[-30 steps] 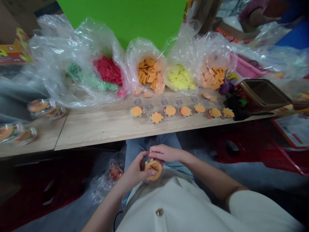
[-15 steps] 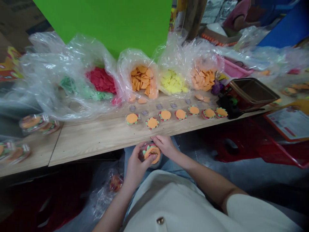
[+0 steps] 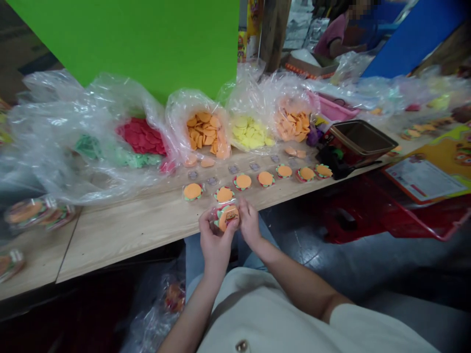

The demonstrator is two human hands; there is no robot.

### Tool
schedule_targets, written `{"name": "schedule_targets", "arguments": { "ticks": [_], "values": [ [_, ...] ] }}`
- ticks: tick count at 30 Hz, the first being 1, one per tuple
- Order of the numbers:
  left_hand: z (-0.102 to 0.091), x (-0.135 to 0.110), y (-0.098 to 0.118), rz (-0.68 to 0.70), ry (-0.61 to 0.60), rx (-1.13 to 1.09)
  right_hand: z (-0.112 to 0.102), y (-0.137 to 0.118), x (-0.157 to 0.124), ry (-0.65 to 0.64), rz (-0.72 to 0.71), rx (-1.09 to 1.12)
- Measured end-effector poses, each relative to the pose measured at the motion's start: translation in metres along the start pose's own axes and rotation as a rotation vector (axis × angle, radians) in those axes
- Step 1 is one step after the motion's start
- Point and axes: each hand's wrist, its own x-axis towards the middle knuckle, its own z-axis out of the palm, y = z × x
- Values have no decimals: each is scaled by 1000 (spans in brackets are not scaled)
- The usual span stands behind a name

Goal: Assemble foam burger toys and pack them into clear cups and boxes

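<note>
We hold a round, clear plastic pack (image 3: 222, 219) of orange, green and red layered pieces at the front edge of the pale wood-grain counter (image 3: 128, 230), just before a row of seven orange-topped round pieces with green and red edges (image 3: 242, 181); we cannot tell whether it touches the counter. Our left hand (image 3: 216, 240) pinches it, thumb across the orange face and fingers round its left side. Our right hand (image 3: 250, 226) is at its right edge, fingers close together, though we cannot tell whether they grip. The pack's face bears a small printed burger picture, partly under the left thumb, its lettering too small to read. On the right, a yellow printed sheet (image 3: 441, 157) carries a white rectangular label (image 3: 423, 179) with a red block and fine print we cannot make out. Crumpled clear plastic bags (image 3: 117, 90) blur the green foam pieces (image 3: 88, 147) inside. At far left, a clear plastic burger pack (image 3: 9, 264) is cut off by the frame, and a pink-sleeved person (image 3: 333, 37) is partly hidden behind a blue panel (image 3: 408, 39).
</note>
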Motion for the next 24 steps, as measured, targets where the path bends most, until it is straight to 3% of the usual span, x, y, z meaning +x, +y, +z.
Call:
{"name": "schedule_targets", "arguments": {
  "ticks": [3,7,10,12,14,19,22,24],
  "values": [
    [-21,8,3,-112,-181,-72,-18,-5,-3,-60,-102,-156],
    [-43,12,-2,-327,-523,-15,-34,-7,-16,-389,-271,-418],
    [-45,-1,-17,-347,-613,70,-38,3,-30,-593,-269,-534],
    [-44,-16,-30,-360,-605,110,-40,16,-42,-660,-210,-581],
    [-43,-33,-44,-385,-555,130,-43,31,-56,-648,-137,-597],
    [-45,-61,-63,-479,-346,72,-47,52,-81,-406,23,-627],
    [-47,-67,-59,-456,-292,64,-47,50,-76,-400,-45,-645],
    [-51,-67,-52,-457,-333,45,-46,45,-67,-470,-140,-674]
  ]
}}
